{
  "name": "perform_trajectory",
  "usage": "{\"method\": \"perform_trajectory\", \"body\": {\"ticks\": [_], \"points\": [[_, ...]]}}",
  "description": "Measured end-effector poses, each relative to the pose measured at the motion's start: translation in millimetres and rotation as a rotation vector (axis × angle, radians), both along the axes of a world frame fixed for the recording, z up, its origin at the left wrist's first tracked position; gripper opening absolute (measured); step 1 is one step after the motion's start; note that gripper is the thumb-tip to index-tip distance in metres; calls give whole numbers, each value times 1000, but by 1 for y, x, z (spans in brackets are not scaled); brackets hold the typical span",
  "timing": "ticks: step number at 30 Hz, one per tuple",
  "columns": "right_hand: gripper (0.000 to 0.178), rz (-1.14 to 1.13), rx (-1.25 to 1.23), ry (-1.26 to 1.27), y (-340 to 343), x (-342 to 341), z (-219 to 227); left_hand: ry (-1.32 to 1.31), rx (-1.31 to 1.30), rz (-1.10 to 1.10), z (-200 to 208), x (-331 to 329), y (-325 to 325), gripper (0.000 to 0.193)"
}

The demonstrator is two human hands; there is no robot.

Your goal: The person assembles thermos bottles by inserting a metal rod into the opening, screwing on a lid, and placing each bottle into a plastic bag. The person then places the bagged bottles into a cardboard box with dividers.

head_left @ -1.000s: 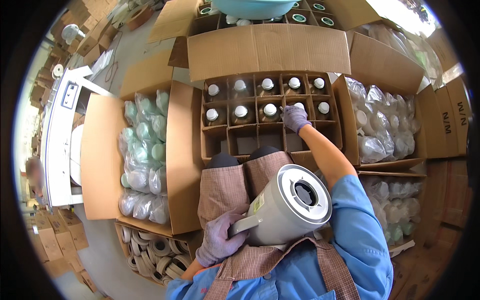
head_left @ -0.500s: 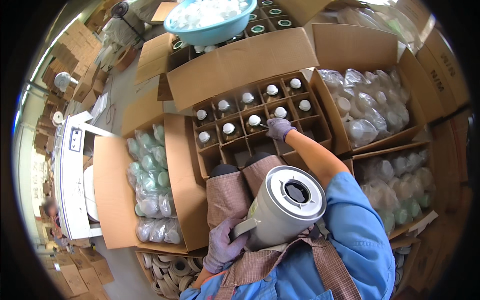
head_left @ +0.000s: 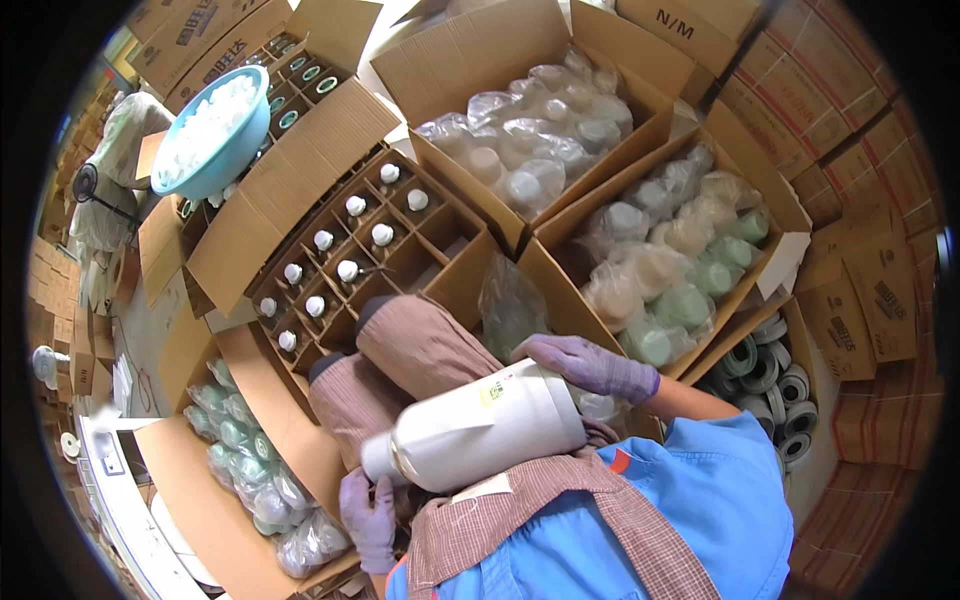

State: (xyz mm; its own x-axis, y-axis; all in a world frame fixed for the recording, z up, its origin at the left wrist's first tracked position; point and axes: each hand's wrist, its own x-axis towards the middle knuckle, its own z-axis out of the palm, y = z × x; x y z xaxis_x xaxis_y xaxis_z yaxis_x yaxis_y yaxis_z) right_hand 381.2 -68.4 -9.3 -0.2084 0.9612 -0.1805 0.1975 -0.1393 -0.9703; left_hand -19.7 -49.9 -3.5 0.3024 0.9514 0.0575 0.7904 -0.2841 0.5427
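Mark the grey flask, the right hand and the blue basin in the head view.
Grey flask (head_left: 500,432), head view: side of its body.
Right hand (head_left: 597,367), head view: back of the glove.
Blue basin (head_left: 236,150), head view: outer wall below the rim.

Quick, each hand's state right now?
Left hand: by the narrow end of the flask; can't tell if gripping.
Right hand: holding the flask by its base.

We are looking down from the person's head through one fisheye, close above the lap, centring beside the nearest corner of the divided carton.
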Motion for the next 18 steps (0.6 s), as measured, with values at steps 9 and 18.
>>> {"method": "perform_trajectory", "body": {"ticks": [9,18], "points": [[41,-251,161,303,-15,-78,-22,-559,-19,260,19,-23,65,55],[12,-174,530,-80,25,-67,-23,-815,-191,-132,5,67,160,49]]}}
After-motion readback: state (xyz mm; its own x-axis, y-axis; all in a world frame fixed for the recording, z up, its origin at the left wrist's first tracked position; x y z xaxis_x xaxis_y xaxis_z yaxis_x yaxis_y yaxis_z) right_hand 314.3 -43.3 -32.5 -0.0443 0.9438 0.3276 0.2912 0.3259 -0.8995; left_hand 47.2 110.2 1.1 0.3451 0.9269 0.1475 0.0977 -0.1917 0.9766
